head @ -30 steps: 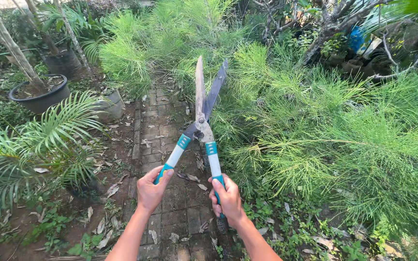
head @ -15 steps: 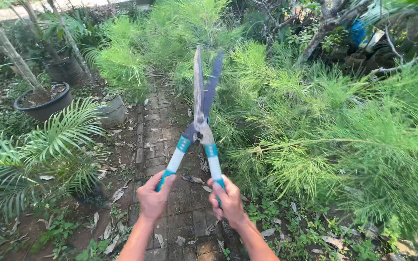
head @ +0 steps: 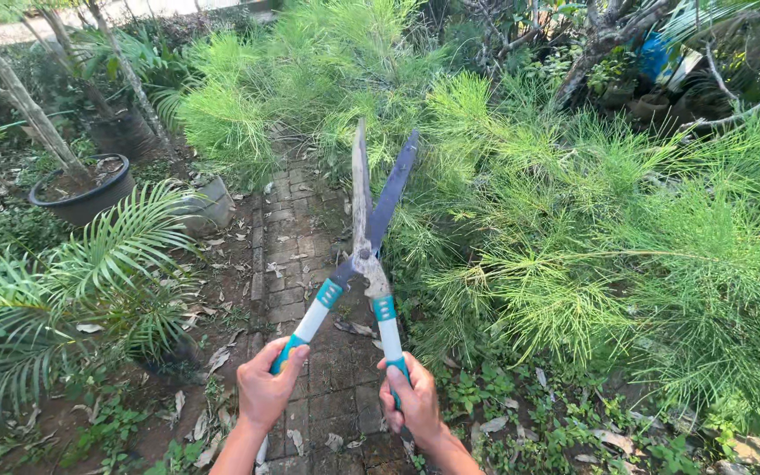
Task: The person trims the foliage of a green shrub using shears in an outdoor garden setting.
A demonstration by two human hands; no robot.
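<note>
shears (head: 369,255) lowered, blades (head: 382,193) slightly wider

packages: none in view | labels: none in view | signs: none in view | screens: none in view | scene: garden plants and paving only

Open room runs along the brick path (head: 296,255), a narrow lane littered with dry leaves. Feathery green shrubs (head: 573,237) crowd its right edge and close over its far end. A palm frond (head: 90,273) leans in from the left, with a black pot (head: 85,189) well beyond it.
</note>
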